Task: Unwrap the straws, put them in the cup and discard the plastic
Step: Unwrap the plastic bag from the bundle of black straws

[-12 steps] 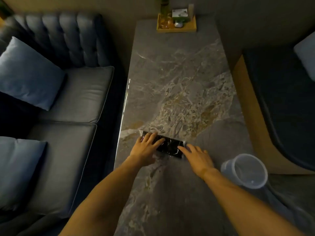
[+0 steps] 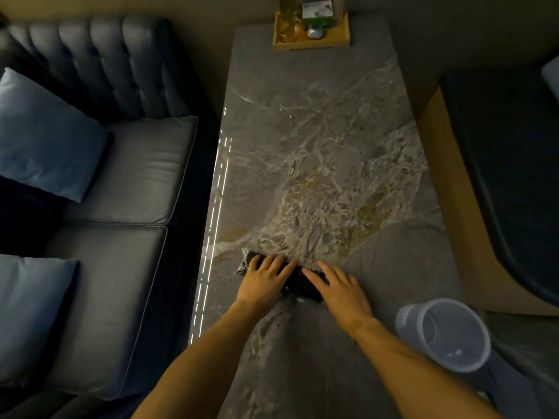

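**Both hands on the wrapped straws, unwrapping not yet begun**

You stand over the marble table [image 2: 332,152], the landmark for everything here. A dark sofa [image 2: 99,182] with blue cushions runs along its left edge, and a wooden tray [image 2: 311,40] of small items sits at its far end. At the near right corner of the table stands the clear plastic cup [image 2: 447,337], upright and seemingly empty apart from glints at the bottom.

On the table's near half, toward its left edge, lies the pack of straws [image 2: 298,281], a dark bundle in shiny plastic. Your left hand [image 2: 263,279] lies over its left part and your right hand [image 2: 341,288] over its right end, fingers spread flat on the wrap. Whether either hand has pinched the film, you cannot tell from here.

This looks like the first step: securing the pack. Next you likely need a firm pinch on the plastic at one end, then a pull apart to open it.
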